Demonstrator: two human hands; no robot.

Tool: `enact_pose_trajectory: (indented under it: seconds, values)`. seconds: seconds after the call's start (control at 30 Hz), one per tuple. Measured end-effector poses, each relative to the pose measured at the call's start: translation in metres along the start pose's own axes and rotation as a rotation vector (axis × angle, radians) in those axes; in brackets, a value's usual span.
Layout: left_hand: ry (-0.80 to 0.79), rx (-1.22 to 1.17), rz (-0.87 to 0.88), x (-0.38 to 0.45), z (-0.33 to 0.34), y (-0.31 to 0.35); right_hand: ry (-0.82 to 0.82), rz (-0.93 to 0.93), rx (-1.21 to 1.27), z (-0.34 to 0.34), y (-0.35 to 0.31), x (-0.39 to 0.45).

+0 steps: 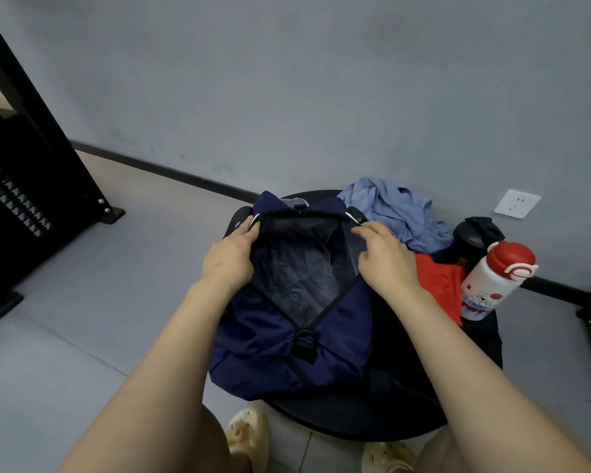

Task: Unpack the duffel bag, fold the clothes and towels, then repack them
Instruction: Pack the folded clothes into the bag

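In the head view, the navy duffel bag (287, 343) lies on a round black worktop (458, 397), its mouth pulled wide and its inside looking empty; the left hand (227, 261) grips the left edge of the opening with curled fingers, and the right hand (386, 261) pinches the right edge in the same way. Behind the bag a crumpled blue garment (400, 213) sits unfolded, and a red cloth (437, 285) lies just beside the bag on the right; I judge that the unpacking is done and the folding not yet. The risk is on the right side: a white bottle with red cap (495, 281) and a black bottle (475, 240) stand near the red cloth, close to the rim; if the right hand pulls the cloth quickly, the bottles may tip or roll off; also the bag hangs a little over the near rim, so it may slide down when released.
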State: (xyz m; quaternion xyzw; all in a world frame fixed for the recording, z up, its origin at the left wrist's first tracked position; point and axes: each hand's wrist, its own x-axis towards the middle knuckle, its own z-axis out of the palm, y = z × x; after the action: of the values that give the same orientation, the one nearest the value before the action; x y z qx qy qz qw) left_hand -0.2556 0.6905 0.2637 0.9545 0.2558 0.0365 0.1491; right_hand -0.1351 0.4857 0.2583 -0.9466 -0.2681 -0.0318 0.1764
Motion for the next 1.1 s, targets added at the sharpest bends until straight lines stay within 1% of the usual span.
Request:
enact_pose_trajectory:
  seconds: [0.1,0.27,0.4,0.5,0.6,0.8,1.1]
  values:
    - [-0.030,-0.042,0.025,0.003,0.003,0.000,-0.039,-0.020,0.156,0.005,0.005,0.001]
    - [-0.035,-0.043,0.048,0.008,0.004,-0.002,-0.112,-0.102,0.229,0.010,0.011,-0.005]
    - [-0.039,-0.039,0.058,0.008,0.005,-0.003,-0.087,-0.039,0.302,0.016,0.021,-0.009]
    - [-0.042,-0.041,0.057,0.009,0.008,-0.002,-0.076,0.011,0.274,0.022,0.035,-0.013]
    - [-0.044,-0.055,0.059,0.009,0.013,0.001,-0.099,0.049,0.242,0.029,0.055,-0.023]
    - [-0.053,-0.013,0.073,0.010,0.020,0.007,-0.213,0.083,0.083,0.042,0.096,-0.043]
    - [-0.077,0.031,0.063,0.015,0.032,0.016,-0.325,0.119,-0.077,0.046,0.142,-0.072]
